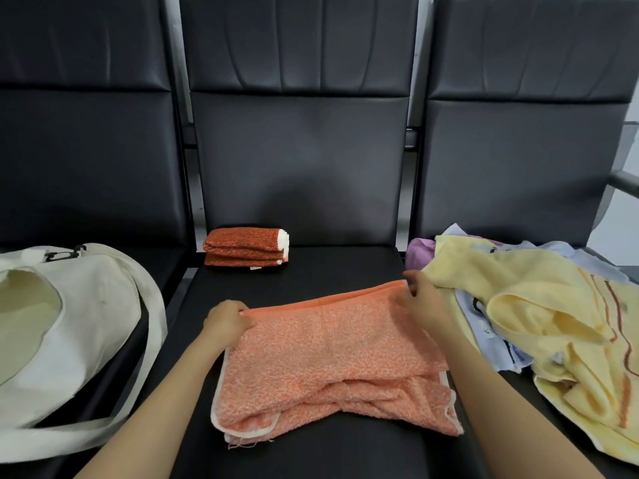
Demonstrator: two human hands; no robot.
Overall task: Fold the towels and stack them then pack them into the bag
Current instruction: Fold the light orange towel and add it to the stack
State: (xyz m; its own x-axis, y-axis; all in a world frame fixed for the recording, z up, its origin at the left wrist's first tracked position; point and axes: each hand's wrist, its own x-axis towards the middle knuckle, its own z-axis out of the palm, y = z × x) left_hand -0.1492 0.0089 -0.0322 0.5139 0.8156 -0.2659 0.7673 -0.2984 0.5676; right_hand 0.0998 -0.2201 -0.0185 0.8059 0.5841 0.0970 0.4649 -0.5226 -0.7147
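Observation:
A light orange towel (332, 357) with white trim lies doubled over on the middle black seat (311, 271). My left hand (226, 321) grips its far left corner. My right hand (420, 297) pinches its far right corner. A darker orange towel (247, 248) sits folded at the back left of the same seat. On the left seat an off-white cloth bag (79, 340) lies with its mouth open and its strap trailing toward me. A heap of unfolded towels covers the right seat, with a yellow towel (553, 326) on top.
A purple cloth (420, 252) and pale blue cloths (491, 340) stick out from under the yellow towel. Black padded seat backs (301, 150) rise behind all three seats. A metal armrest (626, 181) shows at the far right.

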